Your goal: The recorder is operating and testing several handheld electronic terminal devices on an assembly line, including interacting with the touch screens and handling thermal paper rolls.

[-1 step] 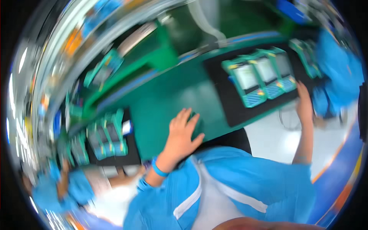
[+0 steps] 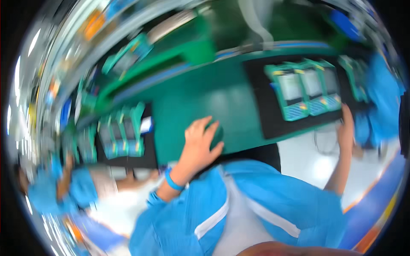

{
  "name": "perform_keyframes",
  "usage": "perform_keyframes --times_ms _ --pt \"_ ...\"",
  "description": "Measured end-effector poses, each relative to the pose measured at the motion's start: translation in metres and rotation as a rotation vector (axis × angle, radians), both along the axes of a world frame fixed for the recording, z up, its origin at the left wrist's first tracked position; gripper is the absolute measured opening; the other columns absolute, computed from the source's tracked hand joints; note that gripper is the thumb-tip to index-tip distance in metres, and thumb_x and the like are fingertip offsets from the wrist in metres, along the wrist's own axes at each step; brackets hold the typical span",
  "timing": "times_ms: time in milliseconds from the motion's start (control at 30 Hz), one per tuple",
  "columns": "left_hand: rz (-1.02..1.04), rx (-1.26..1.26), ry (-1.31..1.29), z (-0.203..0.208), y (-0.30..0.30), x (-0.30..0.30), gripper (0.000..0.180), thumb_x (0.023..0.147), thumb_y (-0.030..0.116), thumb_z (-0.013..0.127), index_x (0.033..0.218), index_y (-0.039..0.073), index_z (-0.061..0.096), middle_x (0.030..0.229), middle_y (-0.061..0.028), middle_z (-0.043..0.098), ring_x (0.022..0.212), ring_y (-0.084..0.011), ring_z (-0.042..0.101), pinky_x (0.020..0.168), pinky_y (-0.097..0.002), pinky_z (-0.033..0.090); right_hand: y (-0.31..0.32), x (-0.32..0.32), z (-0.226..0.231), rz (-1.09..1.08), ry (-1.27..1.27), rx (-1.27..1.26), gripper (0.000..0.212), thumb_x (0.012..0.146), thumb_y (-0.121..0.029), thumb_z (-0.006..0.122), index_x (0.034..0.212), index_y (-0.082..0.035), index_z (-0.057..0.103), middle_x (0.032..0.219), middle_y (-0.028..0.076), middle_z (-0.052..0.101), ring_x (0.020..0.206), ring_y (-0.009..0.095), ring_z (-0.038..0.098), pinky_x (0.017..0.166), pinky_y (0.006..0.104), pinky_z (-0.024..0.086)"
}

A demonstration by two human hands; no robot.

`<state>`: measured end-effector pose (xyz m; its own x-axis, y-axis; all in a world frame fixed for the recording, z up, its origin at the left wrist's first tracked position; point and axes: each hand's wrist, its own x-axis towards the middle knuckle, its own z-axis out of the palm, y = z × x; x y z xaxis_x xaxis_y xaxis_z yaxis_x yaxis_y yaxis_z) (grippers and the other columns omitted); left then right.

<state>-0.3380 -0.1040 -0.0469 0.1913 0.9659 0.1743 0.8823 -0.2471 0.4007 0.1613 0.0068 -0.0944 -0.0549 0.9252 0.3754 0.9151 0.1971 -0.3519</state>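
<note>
My left hand [image 2: 198, 143] is held palm down over the green tabletop [image 2: 175, 115], its fingers spread and nothing in them. A blue band [image 2: 173, 180] circles that wrist. On the right, my right hand [image 2: 347, 128] is at the front edge of a black mat [image 2: 273, 128], its fingertips close to the lower corner of a row of green frame-like fixtures [image 2: 294, 112]. These have grey or white panels and blue-patterned lower ends. Blur hides whether its fingers touch the nearest fixture or grip anything.
Another black mat [image 2: 147, 158] bears more green fixtures [image 2: 121, 134] at the left. A raised green shelf [image 2: 171, 59] stands along the back. Co-workers in blue sit at the left [image 2: 42, 192] and right [image 2: 382, 98]. A pale hose [image 2: 256, 21] hangs at the back.
The whole view has swung, so the bench and fixtures appear farther right. Both hands keep nearly the same pose, the left still spread over the tabletop.
</note>
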Motion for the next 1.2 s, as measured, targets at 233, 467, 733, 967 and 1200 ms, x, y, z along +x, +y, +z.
perform_keyframes --times_ms 233,467,733,967,1200 --pt "0.697 0.064 0.278 -0.021 -0.105 -0.076 0.05 0.074 0.017 0.067 0.122 0.008 0.055 0.105 -0.0117 0.048 0.097 -0.03 0.046 0.079 -0.0406 0.037 0.026 -0.035 0.03 0.273 0.342 0.265 0.042 0.089 0.0 0.04 0.13 0.006 0.044 0.122 0.02 0.055 0.112 0.027 0.055 0.092 0.0352 0.043" --pt "0.415 0.381 0.883 -0.026 -0.123 -0.106 0.035 0.074 0.018 0.064 0.109 0.014 0.063 0.092 0.0001 0.056 0.083 -0.0155 0.053 0.072 -0.0323 0.038 0.065 -0.106 0.05 0.568 0.643 0.415 0.044 0.084 0.007 0.037 0.127 0.011 0.039 0.104 0.029 0.058 0.087 0.032 0.061 0.084 0.0416 0.05" --pt "0.347 0.373 0.761 -0.026 -0.114 -0.147 0.039 0.069 0.01 0.059 0.108 0.007 0.064 0.086 -0.0004 0.051 0.08 -0.0174 0.05 0.076 -0.035 0.036 0.06 -0.169 0.033 0.864 0.689 0.132 0.051 0.075 0.012 0.035 0.125 0.007 0.045 0.097 0.019 0.061 0.086 0.023 0.06 0.082 0.0337 0.047" --pt "0.139 0.476 0.408 -0.018 -0.083 -0.146 0.042 0.06 0.006 0.062 0.101 -0.003 0.064 0.073 -0.0043 0.043 0.067 -0.0208 0.047 0.061 -0.0343 0.039 -0.002 -0.282 0.077 0.975 0.604 -0.128 0.057 0.063 0.016 0.034 0.114 0.003 0.055 0.092 0.015 0.062 0.085 0.023 0.061 0.085 0.0331 0.046" --pt "-0.128 0.436 0.197 -0.028 -0.092 -0.168 0.026 0.071 0.009 0.057 0.09 -0.008 0.062 0.085 -0.0098 0.05 0.078 -0.0221 0.05 0.069 -0.0338 0.04 -0.069 -0.459 0.071 0.901 0.564 -0.152 0.049 0.067 0.016 0.04 0.11 0.0 0.057 0.098 0.013 0.061 0.096 0.023 0.058 0.087 0.0305 0.043"
